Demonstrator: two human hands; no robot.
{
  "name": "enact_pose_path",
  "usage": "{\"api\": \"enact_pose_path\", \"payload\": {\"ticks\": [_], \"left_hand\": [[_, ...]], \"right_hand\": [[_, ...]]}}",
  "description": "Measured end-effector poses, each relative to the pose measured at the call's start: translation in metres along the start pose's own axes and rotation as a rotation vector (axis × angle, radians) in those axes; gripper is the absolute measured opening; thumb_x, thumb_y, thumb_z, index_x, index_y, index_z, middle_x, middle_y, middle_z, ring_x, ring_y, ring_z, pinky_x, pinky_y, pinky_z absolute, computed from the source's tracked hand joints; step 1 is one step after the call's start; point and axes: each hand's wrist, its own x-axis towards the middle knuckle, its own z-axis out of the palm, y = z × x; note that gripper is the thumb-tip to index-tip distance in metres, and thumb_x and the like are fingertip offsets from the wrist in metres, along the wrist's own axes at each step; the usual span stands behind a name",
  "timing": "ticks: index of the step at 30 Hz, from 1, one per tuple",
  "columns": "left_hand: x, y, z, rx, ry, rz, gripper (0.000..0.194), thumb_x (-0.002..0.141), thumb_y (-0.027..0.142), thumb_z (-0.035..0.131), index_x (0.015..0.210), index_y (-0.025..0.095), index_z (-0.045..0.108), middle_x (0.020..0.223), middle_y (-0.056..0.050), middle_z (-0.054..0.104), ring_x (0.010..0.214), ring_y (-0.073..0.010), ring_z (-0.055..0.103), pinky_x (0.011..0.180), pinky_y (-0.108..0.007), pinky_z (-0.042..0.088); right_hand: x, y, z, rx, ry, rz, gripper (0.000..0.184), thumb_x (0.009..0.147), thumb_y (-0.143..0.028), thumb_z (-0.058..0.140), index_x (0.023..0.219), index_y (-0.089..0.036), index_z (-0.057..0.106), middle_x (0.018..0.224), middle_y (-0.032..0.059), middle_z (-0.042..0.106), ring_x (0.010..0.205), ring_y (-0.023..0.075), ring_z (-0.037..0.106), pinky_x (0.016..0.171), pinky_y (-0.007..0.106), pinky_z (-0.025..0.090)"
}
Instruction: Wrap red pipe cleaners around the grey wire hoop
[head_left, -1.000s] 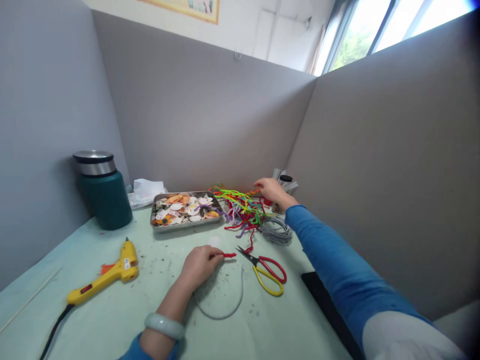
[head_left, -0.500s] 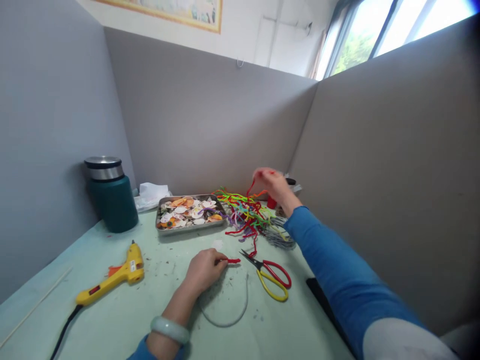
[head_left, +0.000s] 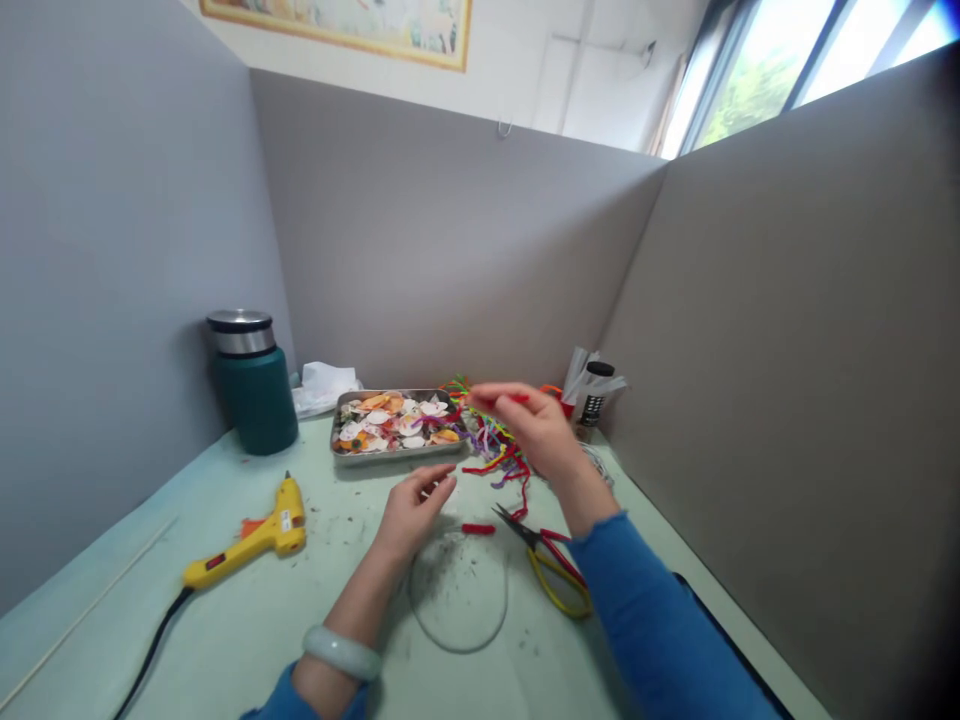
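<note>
On the pale green table [head_left: 232, 660], a teal insulated flask [head_left: 257, 395] stands at the far-left corner and a metal tray of seashells [head_left: 397, 455] along the far edge. A yellow hot-glue gun [head_left: 255, 545] lies toward the left edge. The left hand's [head_left: 409, 515] thumb and fingers are apart; the right hand [head_left: 544, 430] is raised before tangled yarn [head_left: 491, 440] near the far edge, pinching a red strand [head_left: 516, 399]. Toward the right edge lie scissors [head_left: 531, 538]; between hands and near edge, a curved grey wire [head_left: 459, 651]; beside the scissors' tips, a short red piece [head_left: 478, 529].

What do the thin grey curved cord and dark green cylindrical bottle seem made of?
Thin grey curved cord: perhaps plastic-coated wire; it looks matte and lies in a smooth bend.
Dark green cylindrical bottle: probably painted metal, satin; its collar gleams silver.
</note>
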Motion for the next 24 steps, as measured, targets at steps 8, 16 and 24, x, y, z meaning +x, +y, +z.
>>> {"api": "enact_pose_path", "payload": {"ticks": [8, 16, 24], "left_hand": [[0.004, 0.013, -0.011, -0.766, 0.156, -0.107, 0.046, 0.072, 0.037, 0.066, 0.113, 0.016, 0.059, 0.090, -0.006, 0.065, 0.055, -0.0071, 0.052, 0.051, -0.022, 0.043], [0.007, 0.010, -0.013, -0.930, 0.222, -0.160, 0.035, 0.073, 0.030, 0.067, 0.103, 0.013, 0.063, 0.089, -0.007, 0.068, 0.061, -0.0091, 0.059, 0.062, -0.025, 0.051], [0.004, 0.011, -0.008, -0.845, 0.207, -0.182, 0.032, 0.069, 0.029, 0.070, 0.096, 0.012, 0.066, 0.095, -0.007, 0.068, 0.061, -0.0088, 0.060, 0.062, -0.026, 0.051]], "right_hand": [[-0.032, 0.068, 0.027, 0.147, -0.012, 0.373, 0.024, 0.071, -0.036, 0.068, 0.090, -0.020, 0.066, 0.087, 0.0037, 0.069, 0.073, 0.0171, 0.067, 0.077, 0.036, 0.053], [-0.032, 0.073, 0.019, 0.122, 0.051, 0.439, 0.029, 0.069, -0.031, 0.068, 0.096, -0.022, 0.064, 0.093, 0.0039, 0.067, 0.067, 0.0141, 0.064, 0.055, 0.026, 0.052], [-0.034, 0.074, 0.039, -0.043, 0.119, 0.332, 0.021, 0.073, -0.040, 0.064, 0.068, -0.020, 0.061, 0.055, -0.0025, 0.057, 0.048, 0.0117, 0.054, 0.046, 0.023, 0.042]]}}
